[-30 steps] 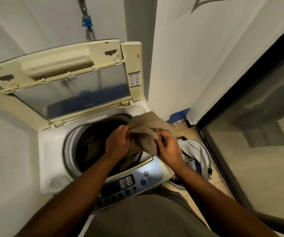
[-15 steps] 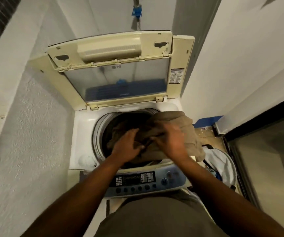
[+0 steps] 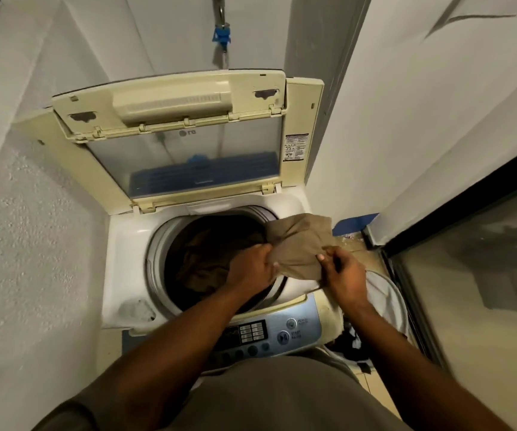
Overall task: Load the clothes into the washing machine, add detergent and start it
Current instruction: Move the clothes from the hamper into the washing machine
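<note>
Fingers [image 3: 265, 255] of the L hand [image 3: 252, 270] are curling round the near-left edge of a crumpled khaki-tan fabric garment [image 3: 297, 244] & gripping it. Fingers [image 3: 328, 255] of the R hand [image 3: 345, 275] are pinching the garment's near-right edge btw thumb & forefinger, w/ the rest loosely bent. Both hands are holding the garment bunched over the right rim of the round dark drum opening [image 3: 170, 259], so part is hanging above the drum & part is lying over the top deck of the white top-loading washing machine [image 3: 120, 244]. Dark brown clothes [image 3: 207, 256] are lying inside the drum. The cream-framed lid w/ clear window [image 3: 188, 119] is standing open, leaning back toward the wall. The blue & silver control panel [image 3: 294, 332] is sitting at the machine's front edge, partly hidden by the L forearm. On the floor just right of the machine, a white round laundry basket [image 3: 386, 290] is holding dark & light clothes. A blue tap fitting [image 3: 222, 35] is hanging on the wall behind the lid. A dark-framed glass door [image 3: 468, 275] is running along the right.
</note>
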